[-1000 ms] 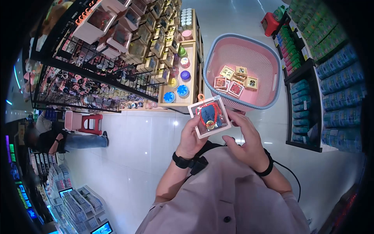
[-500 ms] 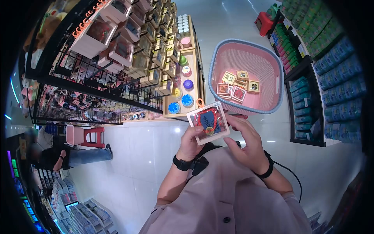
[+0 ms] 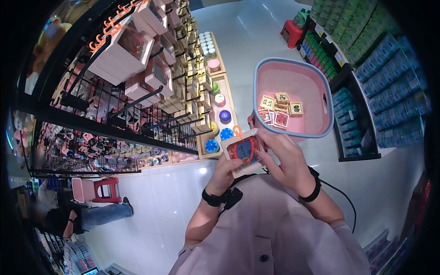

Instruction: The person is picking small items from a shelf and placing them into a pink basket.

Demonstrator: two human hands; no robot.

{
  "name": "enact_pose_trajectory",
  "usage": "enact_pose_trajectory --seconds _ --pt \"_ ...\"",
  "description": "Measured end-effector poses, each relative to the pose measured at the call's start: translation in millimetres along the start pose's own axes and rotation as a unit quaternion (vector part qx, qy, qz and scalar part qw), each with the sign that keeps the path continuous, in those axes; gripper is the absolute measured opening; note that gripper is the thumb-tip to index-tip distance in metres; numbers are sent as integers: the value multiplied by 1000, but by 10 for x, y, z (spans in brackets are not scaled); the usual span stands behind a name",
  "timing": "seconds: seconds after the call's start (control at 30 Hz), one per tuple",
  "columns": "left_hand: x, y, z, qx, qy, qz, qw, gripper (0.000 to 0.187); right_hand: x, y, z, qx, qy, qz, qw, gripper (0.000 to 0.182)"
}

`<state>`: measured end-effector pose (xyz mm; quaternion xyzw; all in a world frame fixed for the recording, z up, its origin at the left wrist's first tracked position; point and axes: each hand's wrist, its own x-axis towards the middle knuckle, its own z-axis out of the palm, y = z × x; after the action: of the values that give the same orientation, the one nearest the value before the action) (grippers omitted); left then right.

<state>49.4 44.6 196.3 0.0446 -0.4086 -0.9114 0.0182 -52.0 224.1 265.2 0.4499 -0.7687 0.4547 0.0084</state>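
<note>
My left hand (image 3: pixel 222 173) grips the lower left side of a boxed bracelet (image 3: pixel 246 149), its thumb over the front. The box has a pale square frame, a clear window, a red bead bracelet on a dark card with writing, and an orange hook on top. My right hand (image 3: pixel 288 160) is closed on the box's right edge, with fingers at the upper corner and thumb near the window. Beyond the hands stands a pink basket (image 3: pixel 326 82) with a blue-grey rim. Several small framed boxes (image 3: pixel 281 120) lie inside it.
A black wire rack (image 3: pixel 123 126) on the left carries hanging boxes (image 3: pixel 121 55). Below it, a wooden tray (image 3: pixel 224 82) bears colourful-lidded jars (image 3: pixel 224 116). Shelves of bottles (image 3: pixel 347 123) line the right. A red stool (image 3: pixel 292 34) stands far back; a person (image 3: pixel 103 215) is at lower left.
My right hand has closed in from beside the box onto its right edge. The box has tilted a little, and the view has shifted, bringing the rack closer.
</note>
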Motion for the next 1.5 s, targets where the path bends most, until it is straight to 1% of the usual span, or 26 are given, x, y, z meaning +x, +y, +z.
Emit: enact_pose_trajectory --seconds 0.17,0.2,0.3,0.4,0.47,0.5,0.53,0.57,0.67,0.7,0.8,0.9,1.0,1.1,1.2,1.3,1.37,1.4,1.43,1.5 --pt "-5 174 -198 5 -6 -16 1000 73 93 -91 210 -32 17 -1 999 50" --pt "-1 194 -226 1 -6 -20 1000 72 99 -114 232 -22 15 8 1000 51" --pt "16 188 -282 -32 1 -14 999 71 127 -139 247 3 4 27 1000 54" --pt "82 158 -280 -96 -24 3 995 69 154 -72 236 28 -4 31 999 57" --pt "127 232 -131 -62 6 33 997 67 151 -28 274 59 -1 35 998 60" --pt "114 253 -81 -46 26 47 998 65 157 -26 275 76 -28 48 996 64" --pt "98 234 -111 -19 44 30 998 61 177 -31 254 93 -55 59 992 68" --pt "102 228 -102 39 51 37 997 60 206 -22 237 108 -79 68 989 73" --pt "194 234 22 195 57 41 978 62 176 73 255 129 -118 24 984 89" --pt "220 222 75 241 57 36 968 64 169 135 266 120 -134 12 984 97" --pt "346 230 273 339 62 65 937 74 171 231 231 139 -119 25 983 96" --pt "412 170 304 376 57 68 922 78 147 320 121 97 -119 1 988 89" --pt "459 79 508 272 104 91 952 80 136 374 4 94 -116 -9 989 82" --pt "536 -7 545 231 81 78 966 84 141 458 -100 99 -106 -11 989 76" --pt "625 -72 579 219 74 96 968 88 138 522 -180 98 -92 -12 991 74" --pt "676 -57 753 284 129 120 943 88 154 534 -275 142 -100 -10 985 69" --pt "679 -61 758 390 135 126 902 87 149 632 -285 216 -112 22 970 66" --pt "688 -64 761 441 136 128 878 87 148 673 -293 252 -117 38 960 65" --pt "718 -76 815 515 152 179 825 81 155 669 -324 304 -125 76 941 62" --pt "723 -82 818 582 152 203 773 77 161 623 -380 403 -138 156 891 56"
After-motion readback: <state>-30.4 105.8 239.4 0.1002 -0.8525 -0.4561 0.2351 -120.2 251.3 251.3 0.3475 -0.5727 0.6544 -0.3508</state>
